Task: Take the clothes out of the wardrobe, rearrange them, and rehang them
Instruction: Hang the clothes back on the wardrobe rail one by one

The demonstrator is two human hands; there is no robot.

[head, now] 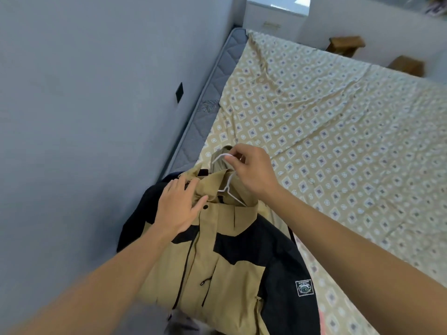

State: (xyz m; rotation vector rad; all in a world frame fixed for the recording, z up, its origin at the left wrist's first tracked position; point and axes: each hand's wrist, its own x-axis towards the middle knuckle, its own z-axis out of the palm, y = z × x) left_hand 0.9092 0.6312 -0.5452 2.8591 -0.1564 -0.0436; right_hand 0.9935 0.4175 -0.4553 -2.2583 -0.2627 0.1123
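Bed [338,122]: patterned sheet filling twelve to three o'clock of our view; we see no wardrobe.
Jacket [217,274]: tan and black, at six o'clock, over the bed's near corner. We judge it soft, bulky, fairly heavy; best held at collar and shoulders.
Left hand [179,209]: fingers fairly straight and spread, pressing the collar at its nine o'clock side.
Right hand [251,170]: fingertips pinched on the hook.
Hanger [227,184]: white, thin, probably light plastic, still inside the neck.
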